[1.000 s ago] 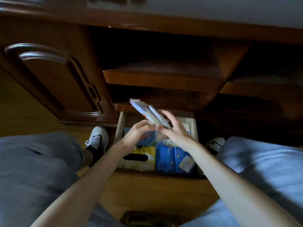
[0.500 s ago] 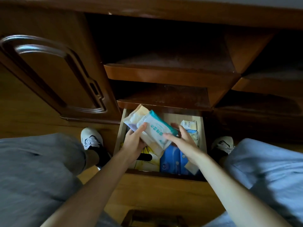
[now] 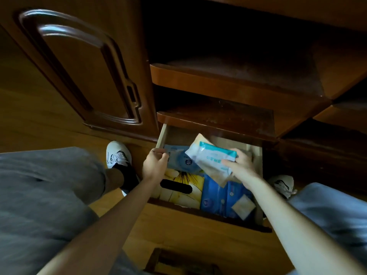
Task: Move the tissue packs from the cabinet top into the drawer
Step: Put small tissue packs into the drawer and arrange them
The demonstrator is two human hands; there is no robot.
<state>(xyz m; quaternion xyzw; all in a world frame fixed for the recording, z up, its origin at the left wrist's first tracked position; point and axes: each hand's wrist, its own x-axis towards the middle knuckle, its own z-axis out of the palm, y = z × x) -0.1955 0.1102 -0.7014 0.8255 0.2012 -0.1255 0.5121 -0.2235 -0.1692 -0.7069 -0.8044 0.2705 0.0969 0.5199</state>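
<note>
The low wooden drawer (image 3: 161,135) stands pulled out between my knees. My right hand (image 3: 241,167) grips a white tissue pack with a teal end (image 3: 210,158), together with a cream pack (image 3: 200,138) behind it, tilted over the drawer's back half. My left hand (image 3: 155,165) has let go of those packs and pinches the edge of a blue pack (image 3: 182,158) lying at the drawer's back left. Inside the drawer lie a yellow tissue box (image 3: 186,180) with a black slot and a blue pack (image 3: 222,195) with a small white sachet on it.
Two open wooden shelves (image 3: 218,84) sit above the drawer, and a closed cabinet door (image 3: 79,66) stands to the left. My knees in grey trousers and my white shoes (image 3: 117,153) flank the drawer on a wooden floor.
The held packs have come down and shifted right, now held by my right hand alone. My left hand has left them and moved to the blue pack at the drawer's back left.
</note>
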